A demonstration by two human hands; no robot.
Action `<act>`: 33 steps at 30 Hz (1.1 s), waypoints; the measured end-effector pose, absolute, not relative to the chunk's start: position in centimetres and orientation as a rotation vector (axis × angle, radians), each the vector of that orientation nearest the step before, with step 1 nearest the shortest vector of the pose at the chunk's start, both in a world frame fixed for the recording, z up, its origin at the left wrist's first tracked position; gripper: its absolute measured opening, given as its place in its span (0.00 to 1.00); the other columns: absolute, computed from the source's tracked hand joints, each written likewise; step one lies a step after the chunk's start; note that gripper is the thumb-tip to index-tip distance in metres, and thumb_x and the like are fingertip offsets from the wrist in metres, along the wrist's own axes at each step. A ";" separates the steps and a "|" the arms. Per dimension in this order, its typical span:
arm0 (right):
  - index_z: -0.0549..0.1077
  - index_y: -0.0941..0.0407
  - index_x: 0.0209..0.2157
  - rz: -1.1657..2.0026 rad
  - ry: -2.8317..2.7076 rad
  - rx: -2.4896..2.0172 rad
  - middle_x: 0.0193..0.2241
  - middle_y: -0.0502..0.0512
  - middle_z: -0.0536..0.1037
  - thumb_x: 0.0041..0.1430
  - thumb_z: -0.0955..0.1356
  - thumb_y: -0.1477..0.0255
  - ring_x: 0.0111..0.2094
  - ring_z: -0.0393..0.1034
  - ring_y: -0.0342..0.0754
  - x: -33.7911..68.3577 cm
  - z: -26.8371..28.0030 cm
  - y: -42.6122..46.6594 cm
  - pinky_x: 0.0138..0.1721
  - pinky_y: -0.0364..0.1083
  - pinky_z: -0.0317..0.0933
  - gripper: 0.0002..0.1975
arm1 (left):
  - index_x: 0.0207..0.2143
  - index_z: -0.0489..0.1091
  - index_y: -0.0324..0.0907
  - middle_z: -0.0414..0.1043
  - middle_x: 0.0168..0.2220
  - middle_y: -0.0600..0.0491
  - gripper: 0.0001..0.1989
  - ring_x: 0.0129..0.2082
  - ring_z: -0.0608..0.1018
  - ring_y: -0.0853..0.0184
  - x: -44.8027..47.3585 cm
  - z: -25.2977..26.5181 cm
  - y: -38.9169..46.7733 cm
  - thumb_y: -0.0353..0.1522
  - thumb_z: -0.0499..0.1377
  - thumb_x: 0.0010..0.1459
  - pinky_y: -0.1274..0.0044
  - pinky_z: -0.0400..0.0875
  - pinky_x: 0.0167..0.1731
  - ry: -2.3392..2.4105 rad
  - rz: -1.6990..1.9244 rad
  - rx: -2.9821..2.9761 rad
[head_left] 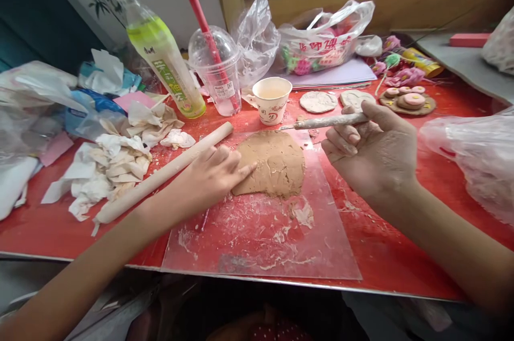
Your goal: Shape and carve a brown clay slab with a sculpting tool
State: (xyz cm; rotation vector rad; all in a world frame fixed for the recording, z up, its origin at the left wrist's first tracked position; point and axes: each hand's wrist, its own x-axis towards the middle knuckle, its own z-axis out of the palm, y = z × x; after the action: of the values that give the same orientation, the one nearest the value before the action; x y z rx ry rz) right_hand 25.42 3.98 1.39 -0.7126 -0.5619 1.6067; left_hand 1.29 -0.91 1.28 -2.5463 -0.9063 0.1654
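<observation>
A flattened slab of brown clay (273, 169) with cracked, uneven edges lies on a clear plastic sheet (257, 255). My left hand (214, 172) rests at the slab's left side, its index finger stretched onto the clay and the other fingers loosely bent, holding nothing. Between the thumb and fingers of my right hand (373, 148) is a clay-smeared clay tool (321, 121). Its thin metal tip points left, at the slab's top edge; whether it touches the clay I cannot tell. Left of the slab lies a pale rolling pin (164, 172).
Behind the slab stand a paper cup (272, 103), a plastic cup with a red straw (219, 76) and a drink bottle (160, 52). Crumpled tissues (110, 169) lie left. Two pale clay discs (318, 101) and a decorated clay piece (409, 101) sit behind my right hand. A plastic bag (474, 148) lies right.
</observation>
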 end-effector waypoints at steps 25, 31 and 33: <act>0.63 0.55 0.21 1.623 -0.559 -0.702 0.11 0.46 0.54 0.55 0.61 0.71 0.14 0.43 0.38 25.4 1.9 3.9 0.16 0.42 0.43 0.10 | 0.56 0.61 0.48 0.64 0.35 0.49 0.23 0.34 0.63 0.65 0.4 -0.1 -1.7 0.24 0.44 0.62 0.71 0.60 0.37 -1.128 -0.002 -2.574; 0.63 0.54 0.20 1.600 -0.663 -0.715 0.12 0.45 0.53 0.53 0.65 0.69 0.14 0.43 0.38 25.5 1.6 3.9 0.16 0.43 0.42 0.10 | 0.54 0.64 0.47 0.65 0.34 0.49 0.20 0.33 0.63 0.65 0.6 0.2 -1.3 0.26 0.47 0.62 0.72 0.60 0.37 -1.124 -0.003 -2.539; 0.62 0.54 0.20 1.592 -0.669 -0.726 0.12 0.45 0.52 0.52 0.65 0.69 0.14 0.43 0.38 25.5 1.6 3.9 0.16 0.44 0.41 0.10 | 0.53 0.65 0.46 0.65 0.34 0.50 0.20 0.33 0.63 0.66 0.6 0.2 -1.3 0.25 0.47 0.61 0.73 0.60 0.36 -1.098 -0.012 -2.587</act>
State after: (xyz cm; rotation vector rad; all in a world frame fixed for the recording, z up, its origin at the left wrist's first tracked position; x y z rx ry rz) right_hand 25.48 3.90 1.62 -0.7263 -0.6695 1.5923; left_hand 0.64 -1.25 0.23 -2.5870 -1.0983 -0.0124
